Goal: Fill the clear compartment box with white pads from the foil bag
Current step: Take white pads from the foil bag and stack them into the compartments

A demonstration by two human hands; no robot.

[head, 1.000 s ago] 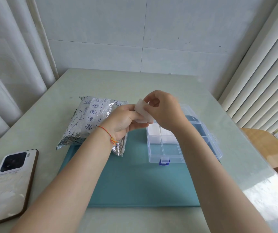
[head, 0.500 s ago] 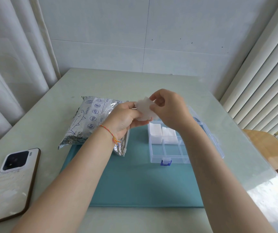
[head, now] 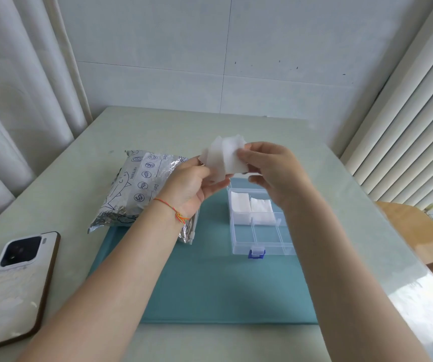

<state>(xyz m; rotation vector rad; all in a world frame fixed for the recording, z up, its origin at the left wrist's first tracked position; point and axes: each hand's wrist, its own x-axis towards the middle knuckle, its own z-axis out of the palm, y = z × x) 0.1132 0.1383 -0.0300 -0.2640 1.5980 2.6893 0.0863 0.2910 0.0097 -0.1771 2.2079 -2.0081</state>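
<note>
Presently left hand [head: 194, 184] and right hand [head: 275, 173] pinch two white pads [head: 225, 158]; beneath, clear compartment box [head: 262, 231] shows two filled cells; foil bag [head: 142, 189] leftward reads "Date".

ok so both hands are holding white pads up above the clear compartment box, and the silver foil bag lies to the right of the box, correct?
Not quite. The head view shows the silver foil bag lying left of the clear plastic compartment box, not right. The rest holds: the left hand and right hand hold thin white pads up above the box.
</note>
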